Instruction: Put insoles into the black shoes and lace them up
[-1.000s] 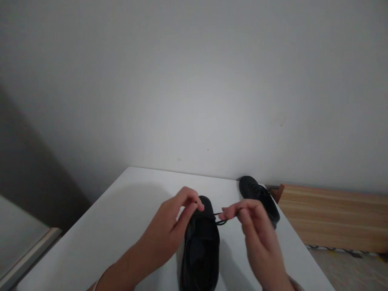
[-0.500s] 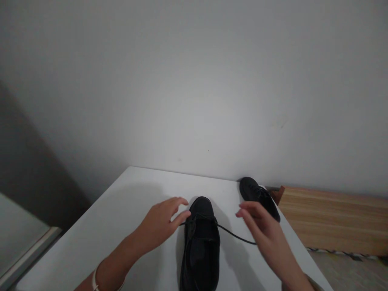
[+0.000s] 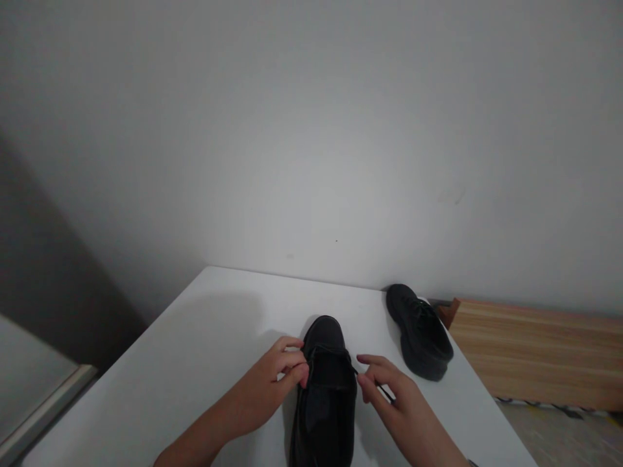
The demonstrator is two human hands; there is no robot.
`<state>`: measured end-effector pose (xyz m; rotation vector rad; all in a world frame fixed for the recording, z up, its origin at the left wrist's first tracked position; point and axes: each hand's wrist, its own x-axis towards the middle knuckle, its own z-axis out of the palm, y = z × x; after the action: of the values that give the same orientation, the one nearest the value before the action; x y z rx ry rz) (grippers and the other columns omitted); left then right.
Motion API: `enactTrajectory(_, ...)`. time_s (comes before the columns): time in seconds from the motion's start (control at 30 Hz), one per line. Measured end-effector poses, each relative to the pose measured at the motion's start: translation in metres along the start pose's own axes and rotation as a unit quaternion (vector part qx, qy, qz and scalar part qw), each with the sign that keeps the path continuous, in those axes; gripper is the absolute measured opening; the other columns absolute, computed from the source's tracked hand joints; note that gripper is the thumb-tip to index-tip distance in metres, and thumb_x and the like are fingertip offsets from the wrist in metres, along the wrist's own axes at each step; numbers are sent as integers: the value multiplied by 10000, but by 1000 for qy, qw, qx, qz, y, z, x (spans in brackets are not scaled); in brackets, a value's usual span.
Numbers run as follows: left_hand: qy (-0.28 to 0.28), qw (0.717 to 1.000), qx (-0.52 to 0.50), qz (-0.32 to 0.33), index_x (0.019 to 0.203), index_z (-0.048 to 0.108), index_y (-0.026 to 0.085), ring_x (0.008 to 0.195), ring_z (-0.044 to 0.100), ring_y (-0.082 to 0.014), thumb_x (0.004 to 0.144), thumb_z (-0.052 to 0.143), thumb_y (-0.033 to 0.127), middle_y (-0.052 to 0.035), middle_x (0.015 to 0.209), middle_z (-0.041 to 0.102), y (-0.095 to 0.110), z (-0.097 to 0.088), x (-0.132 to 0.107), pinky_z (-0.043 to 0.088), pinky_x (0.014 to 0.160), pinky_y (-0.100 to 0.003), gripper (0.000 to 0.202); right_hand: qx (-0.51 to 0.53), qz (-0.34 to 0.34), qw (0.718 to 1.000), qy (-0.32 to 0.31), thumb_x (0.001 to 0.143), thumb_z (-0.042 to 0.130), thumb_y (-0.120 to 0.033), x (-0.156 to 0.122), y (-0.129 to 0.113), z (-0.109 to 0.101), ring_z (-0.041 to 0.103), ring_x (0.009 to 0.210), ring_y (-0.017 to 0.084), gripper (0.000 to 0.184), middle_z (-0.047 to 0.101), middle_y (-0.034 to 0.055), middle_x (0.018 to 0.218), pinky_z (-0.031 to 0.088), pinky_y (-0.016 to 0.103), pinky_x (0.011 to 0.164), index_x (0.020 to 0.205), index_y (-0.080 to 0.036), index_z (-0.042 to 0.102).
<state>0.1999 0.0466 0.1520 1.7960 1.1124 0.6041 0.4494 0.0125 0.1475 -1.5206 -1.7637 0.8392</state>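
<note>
A black lace-up shoe (image 3: 325,337) stands upright on the white table, toe pointing to the wall and its opening toward me. My left hand (image 3: 280,376) is closed at the shoe's left lacing flap, thumb and fingertips pinching its edge. On the other side, my right hand (image 3: 392,392) pinches a black shoelace (image 3: 387,393) close to the right flap. The lace runs back under the fingers, partly hidden by the hand. A second black shoe (image 3: 422,331), with its lace in, sits apart at the far right of the table.
The white table (image 3: 228,305) meets a pale wall (image 3: 311,162) at the back. Beyond its right edge lies a wood-grain panel (image 3: 540,353) above a patterned floor. A pale framed edge (image 3: 53,405) is at the lower left.
Both hands have moved in to the near shoe. My left hand has closed on the left flap; my right hand has come leftward and taken the lace near the right flap.
</note>
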Motion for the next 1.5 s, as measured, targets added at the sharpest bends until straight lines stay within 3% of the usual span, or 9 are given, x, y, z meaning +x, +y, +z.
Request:
enactTrajectory(0.1,-23,999,-35,-10,718,663,222,1435,364,-265,946,456,357,-78,1143,692,0,3,1,379,1095,-420,336,52,46,997,-44,891,506,-607,-2,-3,3,576,1222,364,475,743,112,924,408,438,996,594,-241,562)
enactTrajectory(0.27,-91,993,-73,-2,751,727,239,1509,250,-275,945,508,387,-68,1021,752,13,-1,0,272,1158,-496,328,101,75,988,-95,860,497,-681,0,-7,3,578,1199,383,529,739,126,901,382,455,1006,579,-233,521)
enactTrajectory(0.4,-142,984,-106,2,798,776,217,1534,169,-287,928,557,454,-112,930,761,21,-5,-1,170,1190,-507,348,113,82,984,-112,844,494,-712,0,-11,-2,625,1038,348,562,678,95,746,402,421,977,549,-234,464)
enactTrajectory(0.57,-155,976,-153,6,851,802,216,1548,83,-275,910,596,494,-127,1051,769,19,-5,-1,76,1207,-502,351,114,72,983,-127,835,513,-706,-2,-14,-5,609,780,259,571,550,22,612,420,406,954,527,-235,424)
enactTrajectory(1.03,-179,961,-208,37,934,821,228,1553,13,-244,904,629,458,-123,1132,760,11,-6,-1,138,1183,-494,301,162,44,969,-182,832,602,-593,1,-25,-9,680,970,349,548,742,106,830,470,404,808,474,-235,393)
enactTrajectory(1.23,-196,956,-215,42,937,822,226,1550,77,-245,909,628,439,-134,991,778,12,-8,0,144,1184,-497,289,169,37,967,-189,847,605,-576,1,-20,-10,691,927,322,555,740,94,817,493,420,829,465,-231,400)
enactTrajectory(1.33,-189,967,-165,48,986,807,239,1545,114,-259,941,572,466,-112,1244,712,14,-10,-3,167,1187,-485,330,162,29,969,-182,876,571,-617,1,-15,-9,656,1056,313,544,746,97,995,446,448,971,517,-218,480)
enactTrajectory(1.43,-117,989,-80,32,980,789,253,1503,241,-295,963,515,473,-76,1508,500,19,-16,-7,228,1171,-461,352,103,40,981,-161,898,544,-625,0,-17,-14,516,1288,325,476,673,117,1246,442,415,977,687,-210,644)
enactTrajectory(1.5,-38,998,-39,25,901,771,237,1346,455,-287,965,492,463,-95,1414,550,23,-22,-10,343,1091,-413,365,43,39,990,-126,899,529,-631,-1,-21,-21,529,1243,321,462,633,134,1283,486,345,829,765,-214,675)
